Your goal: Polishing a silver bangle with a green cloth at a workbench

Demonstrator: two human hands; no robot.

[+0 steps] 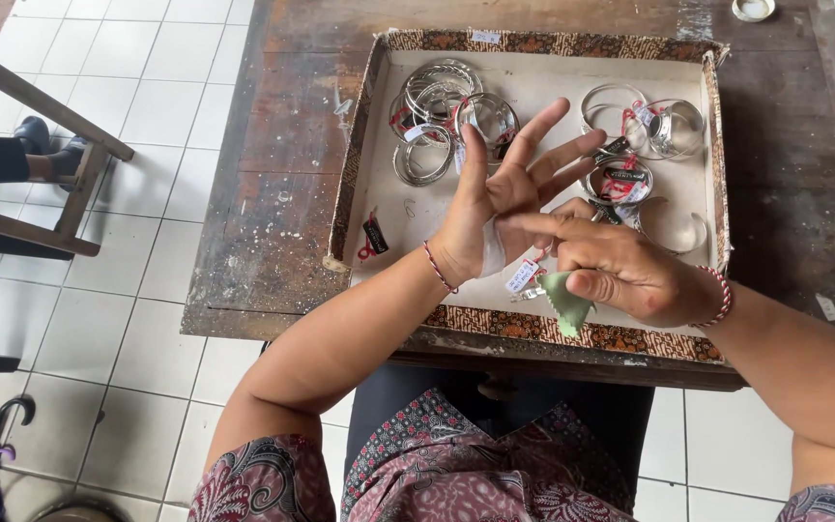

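My left hand (500,193) is raised over a shallow cardboard tray (543,324), palm up and fingers spread wide. A pale silver bangle (491,253) seems to sit around the base of that hand, with a white tag (523,275) hanging beside it. My right hand (620,271) grips a small green cloth (568,302), and its index finger reaches across to touch the left palm. In the tray lie several silver bangles (437,111) at the back left and more tagged bangles (649,126) with red strings at the back right.
The tray rests on a worn wooden table (273,193) over a white tiled floor. A small black tag with red string (374,235) lies in the tray. A white round lid (753,9) sits at the table's far edge. A wooden chair (60,184) and another person's shoe (33,133) are on the left.
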